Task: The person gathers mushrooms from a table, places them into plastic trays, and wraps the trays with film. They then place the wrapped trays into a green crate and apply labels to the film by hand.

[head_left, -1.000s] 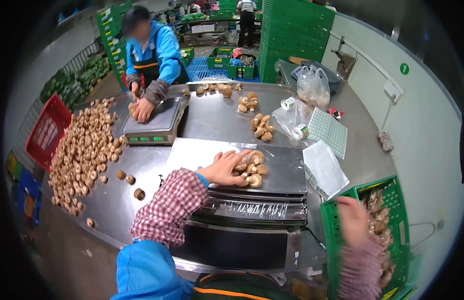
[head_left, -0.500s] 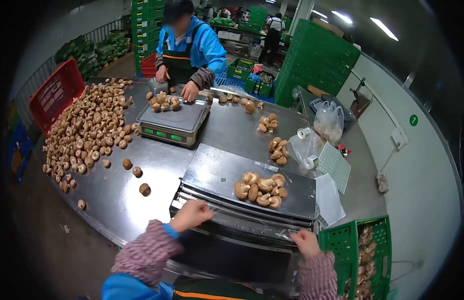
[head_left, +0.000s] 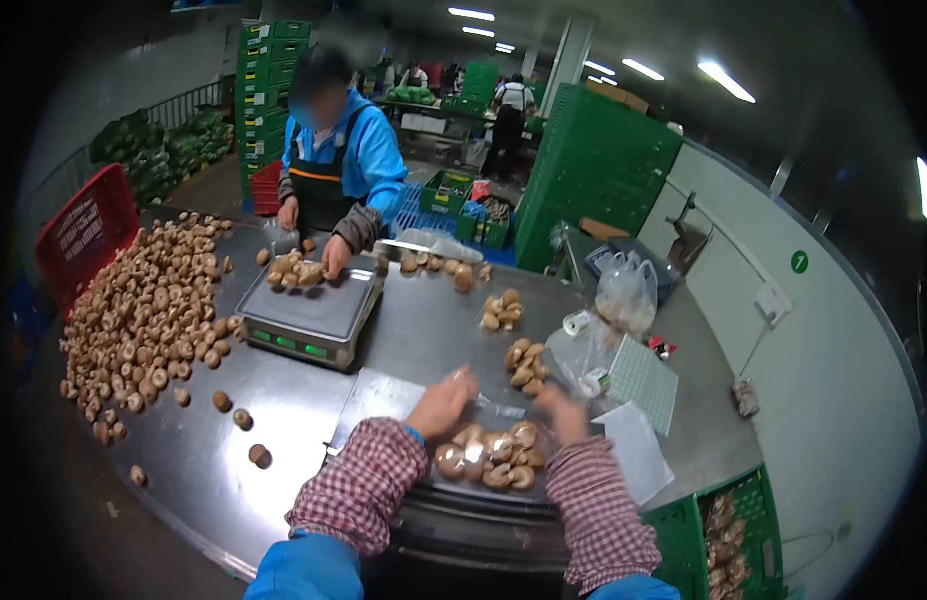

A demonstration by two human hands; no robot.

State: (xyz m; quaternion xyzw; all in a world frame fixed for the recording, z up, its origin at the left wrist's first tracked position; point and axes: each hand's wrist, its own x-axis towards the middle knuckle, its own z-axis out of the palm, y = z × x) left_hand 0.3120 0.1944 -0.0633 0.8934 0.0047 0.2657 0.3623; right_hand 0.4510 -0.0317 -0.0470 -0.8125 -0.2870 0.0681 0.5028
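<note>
Clear plastic film (head_left: 500, 409) is stretched between my two hands, over a batch of brown mushrooms (head_left: 495, 458) on the wrapping machine's flat plate (head_left: 368, 393). My left hand (head_left: 445, 402) is closed on the film's far left edge. At the far right edge my right hand (head_left: 563, 413), somewhat blurred, grips the film too. Glare on the mushrooms shows the film lying across them. My forearms cover parts of the machine, whose dark front (head_left: 463, 525) shows between them.
A mushroom heap (head_left: 153, 320) covers the table's left side, beside a red crate (head_left: 88, 235). Across the table, a person's hand (head_left: 335, 257) is at the mushrooms on a scale (head_left: 313, 310). Two small mushroom batches (head_left: 526, 366) and a plastic bag (head_left: 626, 290) lie beyond my right hand; a green crate (head_left: 758, 515) stands right.
Both hands have moved forward from the machine's near edge to beyond the mushrooms, drawing the film over them. The view has shifted, so the scene sits lower and further left.
</note>
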